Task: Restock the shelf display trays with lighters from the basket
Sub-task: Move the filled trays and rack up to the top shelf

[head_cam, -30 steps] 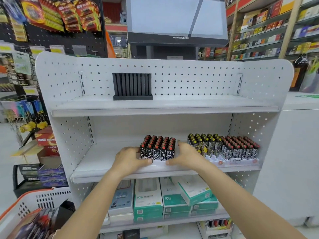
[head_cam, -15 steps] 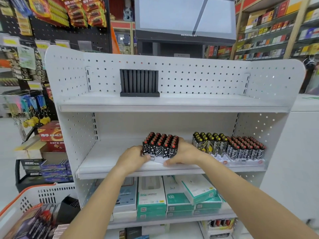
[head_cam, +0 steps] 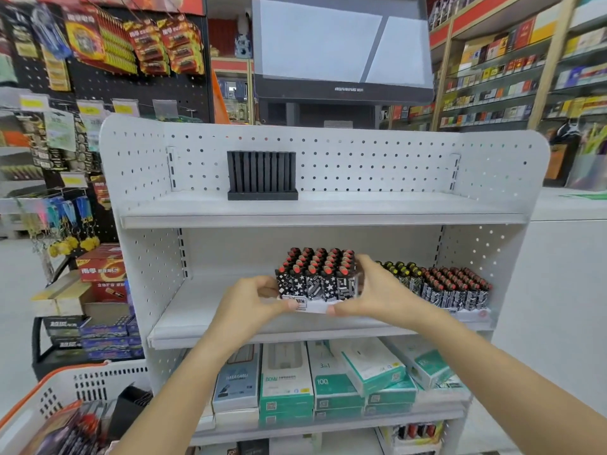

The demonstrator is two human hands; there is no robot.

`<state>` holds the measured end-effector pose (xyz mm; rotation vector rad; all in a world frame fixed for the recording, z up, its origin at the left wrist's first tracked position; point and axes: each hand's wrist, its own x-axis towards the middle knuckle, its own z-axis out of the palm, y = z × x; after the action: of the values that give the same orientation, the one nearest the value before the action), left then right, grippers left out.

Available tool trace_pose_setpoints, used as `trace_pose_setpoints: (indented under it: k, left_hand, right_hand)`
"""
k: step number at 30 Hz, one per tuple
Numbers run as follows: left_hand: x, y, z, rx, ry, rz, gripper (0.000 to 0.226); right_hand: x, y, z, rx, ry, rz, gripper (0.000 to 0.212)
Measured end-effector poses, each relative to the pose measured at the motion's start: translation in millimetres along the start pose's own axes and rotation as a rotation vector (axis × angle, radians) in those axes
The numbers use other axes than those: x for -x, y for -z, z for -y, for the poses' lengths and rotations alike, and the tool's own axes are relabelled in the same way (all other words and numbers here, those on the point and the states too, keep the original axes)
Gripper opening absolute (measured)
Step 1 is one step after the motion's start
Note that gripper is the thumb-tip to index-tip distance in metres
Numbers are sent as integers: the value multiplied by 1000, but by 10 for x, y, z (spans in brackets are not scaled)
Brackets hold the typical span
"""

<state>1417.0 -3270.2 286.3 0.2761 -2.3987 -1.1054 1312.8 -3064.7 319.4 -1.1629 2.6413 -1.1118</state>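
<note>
The lighter tray point(head_cam: 317, 284) was held on the middle shelf point(head_cam: 210, 326), the left hand point(head_cam: 253, 302) and right hand point(head_cam: 374, 290) each closed in a grip on its base. The loosely standing lighters were judged light but easily tipped, so a low, level hold was advisable.

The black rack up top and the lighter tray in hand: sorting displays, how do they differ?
The black rack stands empty on the top shelf, untouched; the lighter tray is full of red-capped lighters, held by the left hand and right hand at the middle shelf. Both hold rows.
</note>
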Motion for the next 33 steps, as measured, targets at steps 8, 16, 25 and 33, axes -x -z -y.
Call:
trace_pose_setpoints:
  k: [8, 16, 25, 33]
  left_hand:
    - [554, 335, -1055, -262, -259, -58, 50]
    - [-366, 683, -1602, -381, -311, -156, 47]
    - [-1228, 467, -1241, -627, -133, -43, 44]
    - [-1030, 687, -964, -573, -144, -85, 34]
  right_hand:
    - [709, 799, 356, -12, 120, -88, 94]
    - [-66, 1456, 727, 121, 150, -134, 95]
    - [-943, 1380, 450, 132, -93, 77, 97]
    - [-1235, 1327, 308, 160, -193, 110, 82]
